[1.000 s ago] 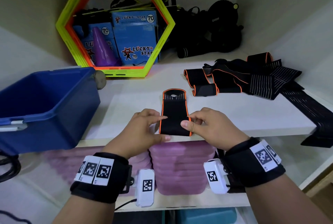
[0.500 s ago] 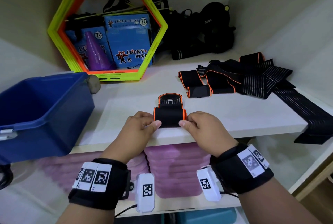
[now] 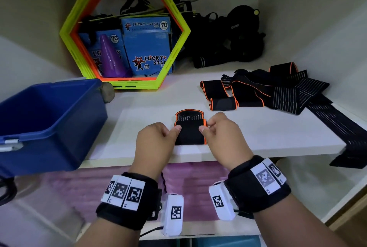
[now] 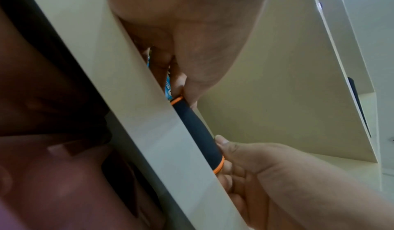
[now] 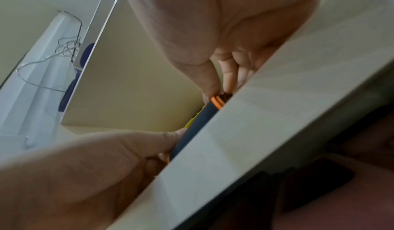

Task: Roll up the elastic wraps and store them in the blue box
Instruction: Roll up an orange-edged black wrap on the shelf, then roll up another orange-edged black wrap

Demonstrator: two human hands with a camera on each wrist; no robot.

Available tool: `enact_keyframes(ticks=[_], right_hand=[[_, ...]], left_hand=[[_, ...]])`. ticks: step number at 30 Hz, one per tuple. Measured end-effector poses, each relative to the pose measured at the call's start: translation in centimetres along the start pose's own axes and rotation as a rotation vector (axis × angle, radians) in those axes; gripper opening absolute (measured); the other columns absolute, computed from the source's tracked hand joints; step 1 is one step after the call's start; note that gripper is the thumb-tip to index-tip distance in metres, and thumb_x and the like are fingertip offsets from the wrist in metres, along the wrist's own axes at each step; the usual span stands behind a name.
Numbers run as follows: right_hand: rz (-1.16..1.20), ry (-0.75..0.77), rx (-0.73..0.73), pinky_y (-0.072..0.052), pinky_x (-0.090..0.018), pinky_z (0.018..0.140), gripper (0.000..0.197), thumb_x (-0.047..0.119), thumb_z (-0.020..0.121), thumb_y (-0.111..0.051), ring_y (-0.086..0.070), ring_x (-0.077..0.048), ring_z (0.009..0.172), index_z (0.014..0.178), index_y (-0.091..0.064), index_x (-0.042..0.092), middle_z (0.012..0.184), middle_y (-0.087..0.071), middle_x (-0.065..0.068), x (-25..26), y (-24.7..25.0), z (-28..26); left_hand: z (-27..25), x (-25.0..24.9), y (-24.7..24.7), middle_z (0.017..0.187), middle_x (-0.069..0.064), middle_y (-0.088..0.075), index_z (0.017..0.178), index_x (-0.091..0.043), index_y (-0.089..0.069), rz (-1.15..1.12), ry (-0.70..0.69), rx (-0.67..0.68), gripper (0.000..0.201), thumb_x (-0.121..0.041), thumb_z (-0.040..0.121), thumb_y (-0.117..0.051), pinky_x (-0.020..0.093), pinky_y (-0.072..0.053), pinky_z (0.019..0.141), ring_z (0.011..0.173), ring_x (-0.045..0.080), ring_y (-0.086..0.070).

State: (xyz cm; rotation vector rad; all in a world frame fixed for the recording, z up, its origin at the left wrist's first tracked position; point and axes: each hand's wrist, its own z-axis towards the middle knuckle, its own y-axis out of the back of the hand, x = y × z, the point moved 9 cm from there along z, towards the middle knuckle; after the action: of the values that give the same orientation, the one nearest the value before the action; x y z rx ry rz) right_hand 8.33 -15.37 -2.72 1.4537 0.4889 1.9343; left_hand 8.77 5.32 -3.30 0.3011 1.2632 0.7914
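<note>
A person's left hand and right hand grip the two ends of a black elastic wrap edged in orange, partly rolled, at the front edge of a white shelf. Each hand has its thumb pressed on top of the roll and its fingers curled at the roll's end (the wrist views show the fingers tucked against the orange edging). The unrolled tail of the wrap lies flat on the shelf just beyond the roll. The blue box stands open at the left end of the shelf, apart from the hands. Further back on the right, a loose heap of other wraps, some orange-trimmed and some striped, spreads across the shelf, one long striped band trailing over the right edge. Behind, a yellow and orange hexagonal frame stands in front of blue cartons and a purple cone. Black gear fills the back corner.
</note>
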Motion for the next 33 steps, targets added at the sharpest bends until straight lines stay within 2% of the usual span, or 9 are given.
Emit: enact_keyframes(ticks=[4, 10, 15, 20, 24, 27, 29, 31, 33], right_hand=[[0.058, 0.037, 0.07, -0.043, -0.022, 0.072, 0.018, 0.019, 0.09, -0.068, -0.064, -0.018, 0.084, 0.105, -0.063, 0.01, 0.085, -0.069, -0.003, 2.2, -1.5, 0.3], [0.141, 0.129, 0.188, -0.052, -0.031, 0.084, 0.022, 0.012, 0.086, -0.07, -0.067, -0.022, 0.083, 0.108, -0.068, 0.008, 0.087, -0.073, -0.009, 6.8, -6.0, -0.5], [0.141, 0.219, 0.27, -0.053, -0.038, 0.089, 0.026, 0.009, 0.083, -0.069, -0.068, -0.024, 0.092, 0.108, -0.07, 0.006, 0.095, -0.074, -0.009, 10.4, -9.6, -1.2], [0.146, 0.217, 0.355, -0.049, -0.027, 0.085, 0.032, 0.017, 0.086, -0.072, -0.064, -0.017, 0.091, 0.116, -0.064, 0.015, 0.094, -0.068, 0.003, 10.7, -9.6, -0.8], [0.186, 0.119, 0.45, -0.057, -0.033, 0.075, 0.032, 0.024, 0.085, -0.074, -0.067, -0.02, 0.085, 0.114, -0.063, 0.016, 0.1, -0.064, 0.003, 7.6, -6.7, 0.8], [0.099, 0.1, 0.446, -0.058, -0.031, 0.074, 0.029, 0.029, 0.086, -0.073, -0.067, -0.017, 0.087, 0.111, -0.063, 0.016, 0.1, -0.064, 0.004, 4.7, -1.9, 2.5], [-0.002, 0.074, 0.438, -0.058, -0.034, 0.077, 0.031, 0.03, 0.087, -0.072, -0.066, -0.017, 0.085, 0.11, -0.065, 0.01, 0.1, -0.066, -0.004, 2.2, 1.7, 3.8], [-0.081, 0.033, 0.42, -0.06, -0.038, 0.069, 0.036, 0.028, 0.086, -0.07, -0.066, -0.023, 0.073, 0.103, -0.066, -0.003, 0.093, -0.068, -0.022, -0.3, 5.2, 5.3], [-0.135, -0.032, 0.425, -0.061, -0.04, 0.062, 0.033, 0.027, 0.087, -0.068, -0.065, -0.025, 0.067, 0.096, -0.067, -0.005, 0.082, -0.069, -0.022, -2.8, 8.2, 6.6]], left_hand=[[-0.6, 0.5, 2.3, 0.059, -0.006, -0.063, 0.069, -0.02, -0.06, -0.034, -0.049, -0.097, 0.026, -0.033, 0.087, -0.072, 0.014, -0.037, 0.052, 0.06, 0.005, -0.058], [-1.9, 3.4, 7.5, 0.086, -0.001, -0.069, 0.088, -0.019, -0.077, 0.175, -0.098, -0.236, 0.01, -0.025, 0.089, -0.069, 0.02, -0.034, 0.065, 0.071, 0.013, -0.061], [-3.2, 6.1, 10.4, 0.092, 0.001, -0.063, 0.105, -0.016, -0.077, 0.219, -0.059, -0.277, 0.019, -0.018, 0.087, -0.071, 0.021, -0.039, 0.071, 0.075, 0.017, -0.064], [-3.3, 6.1, 10.6, 0.098, 0.005, -0.065, 0.118, -0.015, -0.071, 0.327, -0.102, -0.211, 0.032, -0.027, 0.089, -0.066, 0.031, -0.049, 0.077, 0.084, 0.024, -0.065], [-2.6, 3.3, 11.2, 0.094, 0.009, -0.062, 0.106, -0.013, -0.07, 0.461, -0.147, -0.219, 0.037, -0.041, 0.087, -0.054, 0.043, -0.048, 0.079, 0.085, 0.034, -0.057], [-1.2, -1.3, 11.4, 0.102, 0.011, -0.062, 0.11, -0.013, -0.069, 0.513, -0.224, -0.222, 0.032, -0.038, 0.091, -0.062, 0.046, -0.047, 0.085, 0.092, 0.037, -0.057], [0.0, -5.4, 10.4, 0.108, 0.009, -0.062, 0.112, -0.016, -0.07, 0.532, -0.3, -0.188, 0.031, -0.036, 0.09, -0.067, 0.046, -0.048, 0.087, 0.097, 0.036, -0.056], [1.6, -9.4, 8.4, 0.106, 0.005, -0.063, 0.109, -0.018, -0.071, 0.527, -0.39, -0.123, 0.028, -0.038, 0.09, -0.066, 0.044, -0.05, 0.086, 0.098, 0.03, -0.058], [3.4, -12.8, 5.5, 0.101, 0.002, -0.063, 0.106, -0.019, -0.071, 0.512, -0.464, -0.033, 0.026, -0.039, 0.09, -0.066, 0.043, -0.052, 0.084, 0.096, 0.027, -0.06]])
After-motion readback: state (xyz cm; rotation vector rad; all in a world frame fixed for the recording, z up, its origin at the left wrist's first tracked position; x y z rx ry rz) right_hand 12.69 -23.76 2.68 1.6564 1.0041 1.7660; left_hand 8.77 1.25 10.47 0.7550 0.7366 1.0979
